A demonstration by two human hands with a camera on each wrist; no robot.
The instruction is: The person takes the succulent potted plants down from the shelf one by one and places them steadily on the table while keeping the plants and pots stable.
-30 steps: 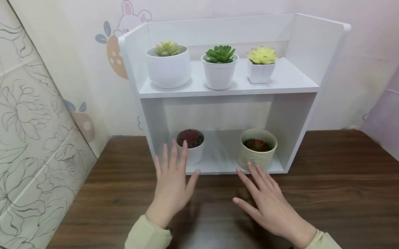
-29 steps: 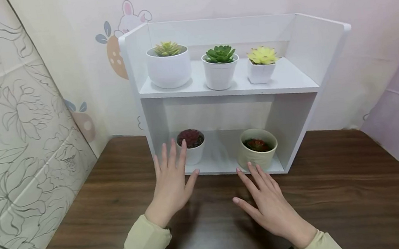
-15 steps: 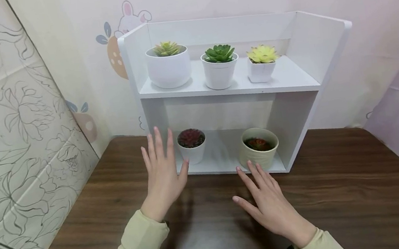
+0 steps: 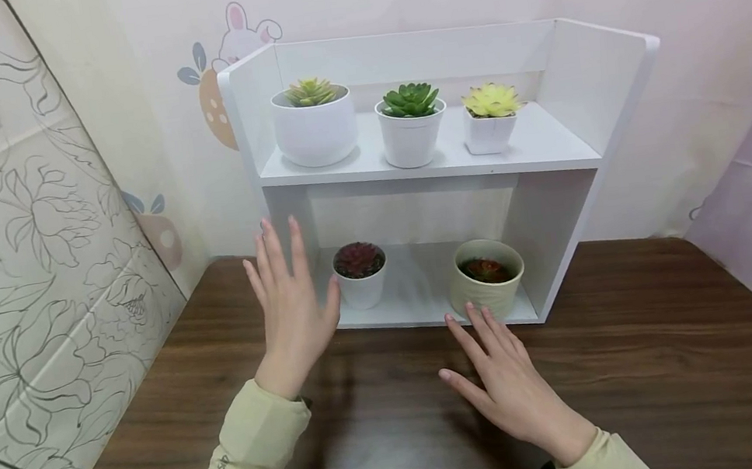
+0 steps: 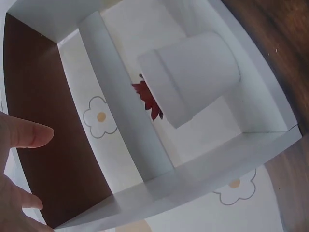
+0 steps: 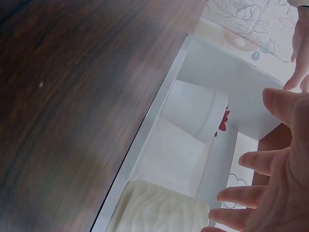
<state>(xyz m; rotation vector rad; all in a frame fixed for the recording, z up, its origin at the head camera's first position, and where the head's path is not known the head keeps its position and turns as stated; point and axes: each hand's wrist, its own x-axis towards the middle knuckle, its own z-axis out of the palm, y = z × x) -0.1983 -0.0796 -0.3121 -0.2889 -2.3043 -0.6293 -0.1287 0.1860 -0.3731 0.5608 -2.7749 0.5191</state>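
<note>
My left hand (image 4: 291,319) is raised in front of the shelf's left side, fingers spread, holding nothing. Just right of its thumb, on the lower shelf, stands a dark red succulent in a white pot (image 4: 363,287); in the left wrist view this white pot (image 5: 193,72) appears tilted by the camera angle. My right hand (image 4: 508,390) hovers over the table with fingers spread, its fingertips in front of a cream ribbed pot (image 4: 489,291) with a reddish plant. Whether they touch that pot I cannot tell. The right wrist view shows the hand (image 6: 275,179) holding nothing.
A white two-tier shelf (image 4: 425,174) stands on the dark wood table (image 4: 646,366) against a patterned wall. On its top tier are a round white pot (image 4: 316,132), a white pot with a green succulent (image 4: 413,136) and a square pot with a yellow succulent (image 4: 492,130).
My left hand has moved left and up, away from the red succulent's pot, which now shows fully. The right hand stays nearly where it was. The pots have not moved.
</note>
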